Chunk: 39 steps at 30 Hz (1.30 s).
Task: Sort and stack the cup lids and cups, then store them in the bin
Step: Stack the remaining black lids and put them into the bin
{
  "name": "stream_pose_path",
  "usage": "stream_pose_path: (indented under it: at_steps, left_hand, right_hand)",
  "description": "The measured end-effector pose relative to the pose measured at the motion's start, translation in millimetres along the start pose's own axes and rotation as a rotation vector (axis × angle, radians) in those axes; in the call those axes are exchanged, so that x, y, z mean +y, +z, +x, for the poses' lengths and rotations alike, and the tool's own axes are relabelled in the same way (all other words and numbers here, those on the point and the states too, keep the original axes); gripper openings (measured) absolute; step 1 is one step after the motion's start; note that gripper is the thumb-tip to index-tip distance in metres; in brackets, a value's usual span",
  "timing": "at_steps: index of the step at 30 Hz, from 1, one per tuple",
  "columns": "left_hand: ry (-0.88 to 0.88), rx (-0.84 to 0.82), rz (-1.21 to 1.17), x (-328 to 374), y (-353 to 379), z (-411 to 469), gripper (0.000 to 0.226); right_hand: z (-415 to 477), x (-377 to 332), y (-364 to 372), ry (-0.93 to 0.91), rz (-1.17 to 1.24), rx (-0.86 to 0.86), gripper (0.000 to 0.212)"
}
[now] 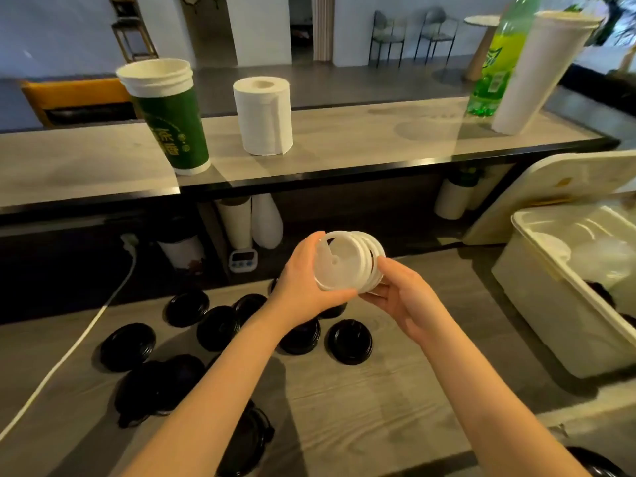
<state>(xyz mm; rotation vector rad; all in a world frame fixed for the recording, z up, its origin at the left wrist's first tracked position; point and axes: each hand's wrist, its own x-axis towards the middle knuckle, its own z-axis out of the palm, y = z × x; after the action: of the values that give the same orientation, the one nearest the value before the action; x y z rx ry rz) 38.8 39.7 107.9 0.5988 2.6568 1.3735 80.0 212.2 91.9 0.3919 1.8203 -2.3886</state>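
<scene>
A small stack of white cup lids (347, 259) is held on edge between both hands above the wooden counter. My left hand (303, 280) grips the near side of the stack, and my right hand (402, 294) supports the far side from below. Several black cup lids (349, 340) lie scattered flat on the counter under and left of my arms. The white storage bin (537, 301) stands open at the right, with white items and something dark inside. On the raised shelf, a stack of green cups (172, 122) stands at left and a stack of white cups (537, 74) at right.
A paper towel roll (263, 115) and a green soda bottle (499, 60) stand on the raised shelf. The bin's lid (550, 187) leans behind the bin. A white cable (75, 349) crosses the counter at left. A small timer (242, 260) and more cup stacks sit under the shelf.
</scene>
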Motion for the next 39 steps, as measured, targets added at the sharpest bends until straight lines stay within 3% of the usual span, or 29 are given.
stream_pose_path:
  at_steps: [7, 10, 13, 18, 20, 25, 39]
  left_hand:
    - [0.092, -0.057, -0.025, 36, 30, 6, 0.094]
    - [0.126, -0.093, -0.014, 53, 45, 8, 0.087]
    - [0.112, -0.145, -0.006, 71, 65, 9, 0.095]
    - [0.076, -0.219, 0.001, 95, 104, 16, 0.102]
    - [0.02, -0.244, -0.078, 106, 119, 24, 0.093]
    - [-0.185, -0.179, -0.498, 130, 168, 46, 0.039]
    - [-0.334, -0.22, -0.453, 201, 292, 111, 0.022]
  right_hand:
    - [-28, -26, -32, -0.04, -0.026, 0.024, 0.035]
    - [-39, -36, -48, -0.072, -0.158, 0.018, 0.039]
    - [-47, -43, -63, -0.125, -0.286, 0.068, 0.029]
    - [-51, -50, -102, -0.143, -0.294, 0.226, 0.019]
    - [-52, -57, -126, -0.116, -0.272, 0.27, 0.015]
    - [-54, -74, -189, -0.063, -0.187, 0.258, 0.012]
    - [-35, -101, -337, -0.053, -0.143, 0.291, 0.012]
